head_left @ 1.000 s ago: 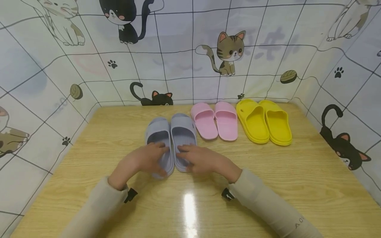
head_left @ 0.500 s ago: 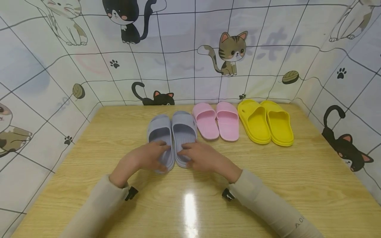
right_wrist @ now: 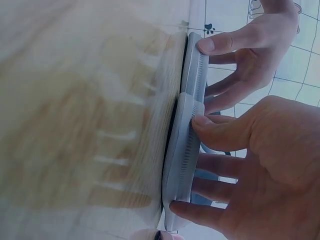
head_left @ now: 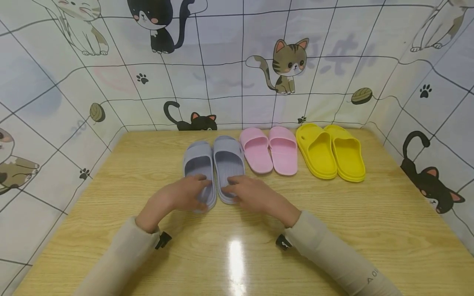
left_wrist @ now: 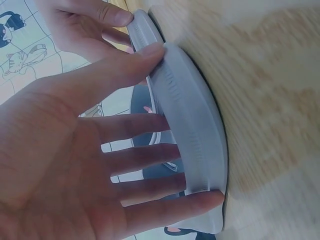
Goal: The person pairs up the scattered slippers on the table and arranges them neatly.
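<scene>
In the head view a pair of grey slide slippers lies side by side on the wooden tabletop, toes toward the back wall. Over the heel part of the left grey slipper [head_left: 198,158] is my left hand [head_left: 185,193], and over that of the right grey slipper [head_left: 227,160] is my right hand [head_left: 255,195]. In the left wrist view the thumb and fairly straight fingers [left_wrist: 145,190] touch the slipper's heel edge [left_wrist: 190,120]. Similarly, the right wrist view has thumb and extended fingers [right_wrist: 215,189] against the other heel edge [right_wrist: 180,160]. Both slippers sit flat.
Pink slippers [head_left: 283,156] stand just right of the grey pair, and yellow slippers [head_left: 318,158] beyond them, along the back of the tabletop [head_left: 333,222]. A cat-patterned wall covering [head_left: 222,82] encloses the back and sides.
Both grey slippers have slid a little away from me, toward the back wall, with my hands staying at their heels. The pink and yellow slippers stay in place.
</scene>
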Demonstrator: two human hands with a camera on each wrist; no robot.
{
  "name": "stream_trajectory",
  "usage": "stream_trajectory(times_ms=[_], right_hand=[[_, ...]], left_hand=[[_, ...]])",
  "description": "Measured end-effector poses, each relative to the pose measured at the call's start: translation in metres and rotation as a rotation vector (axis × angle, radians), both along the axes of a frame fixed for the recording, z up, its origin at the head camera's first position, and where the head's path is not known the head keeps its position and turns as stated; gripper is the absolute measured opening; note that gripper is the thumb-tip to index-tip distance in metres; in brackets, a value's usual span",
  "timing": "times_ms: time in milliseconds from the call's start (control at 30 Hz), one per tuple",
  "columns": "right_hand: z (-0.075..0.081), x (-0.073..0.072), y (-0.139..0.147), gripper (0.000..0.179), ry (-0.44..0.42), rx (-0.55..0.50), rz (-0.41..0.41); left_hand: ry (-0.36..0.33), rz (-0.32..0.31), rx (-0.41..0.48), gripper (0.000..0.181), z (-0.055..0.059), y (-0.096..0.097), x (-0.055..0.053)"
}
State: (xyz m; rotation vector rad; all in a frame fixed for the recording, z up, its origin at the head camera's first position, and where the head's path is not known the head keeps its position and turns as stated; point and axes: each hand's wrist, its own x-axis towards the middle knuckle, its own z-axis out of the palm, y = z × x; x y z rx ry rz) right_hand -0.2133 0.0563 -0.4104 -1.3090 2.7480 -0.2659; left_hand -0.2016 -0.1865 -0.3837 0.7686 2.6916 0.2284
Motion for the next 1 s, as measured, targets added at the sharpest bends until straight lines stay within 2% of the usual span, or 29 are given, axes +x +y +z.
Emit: stream_trajectory(times_ms=[300,633,833,1000], right_hand=[[0.0014,-0.0027,-0.0005,0.042,-0.08,-0.011,-0.018],[0.003,-0.0037,-0.0034,0.03,-0.021,-0.113,-0.034],[0.0011,-0.0065,-0.0033,0.03,-0.031,-0.136,-0.024],[0.0002,-0.0074,0.0004,0.033,-0.079,-0.092,0.008]], left_hand=[[0.018,-0.002,0.032,0.069,-0.0025,-0.0014,-0.0027],[0.055,-0.02,0.059,0.058,-0.0037,-0.0046,-0.0065],[0.104,-0.054,0.074,0.052,-0.006,-0.0056,-0.0082],[0.136,-0.067,0.086,0.05,-0.0085,-0.0064,-0.0094]])
